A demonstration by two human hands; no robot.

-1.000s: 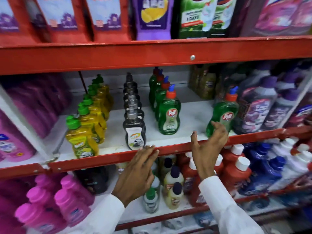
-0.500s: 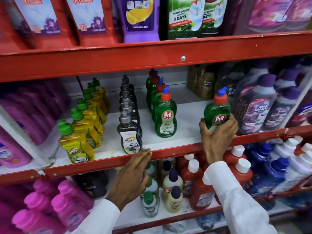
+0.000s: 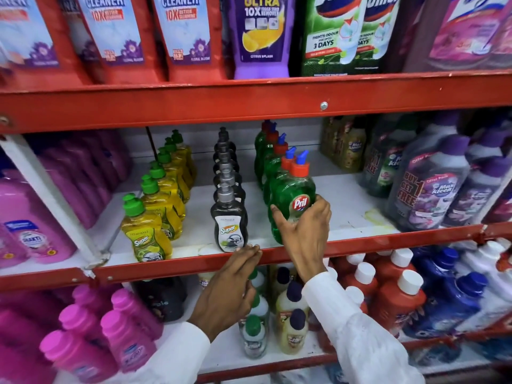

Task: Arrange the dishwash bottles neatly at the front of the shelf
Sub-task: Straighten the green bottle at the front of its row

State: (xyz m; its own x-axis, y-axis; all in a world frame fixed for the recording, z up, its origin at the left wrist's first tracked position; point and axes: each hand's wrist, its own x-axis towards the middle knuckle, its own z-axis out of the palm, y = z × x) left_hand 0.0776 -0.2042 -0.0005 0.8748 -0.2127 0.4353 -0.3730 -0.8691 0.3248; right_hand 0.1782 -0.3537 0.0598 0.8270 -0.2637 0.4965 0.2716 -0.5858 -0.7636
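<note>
Three rows of dishwash bottles stand on the middle shelf [image 3: 357,214]: yellow ones with green caps [image 3: 145,234], black ones [image 3: 229,223] and green Pril ones with red-and-blue caps. My right hand [image 3: 307,231] grips the front green Pril bottle [image 3: 295,195] from below and the sides, at the head of the green row near the shelf's front lip. My left hand [image 3: 230,286] rests with its fingertips on the red front rail [image 3: 388,241], just below the front black bottle, holding nothing.
Large purple-capped cleaner bottles [image 3: 432,187] crowd the shelf's right side, pink bottles [image 3: 33,234] the left behind a white divider. The shelf below holds pink, cream, red and blue bottles. Cleaner bottles stand on the shelf above.
My right hand took the lone green Pril bottle from the right part of the shelf and carried it left to the front of the green row. My left hand stayed on the rail.
</note>
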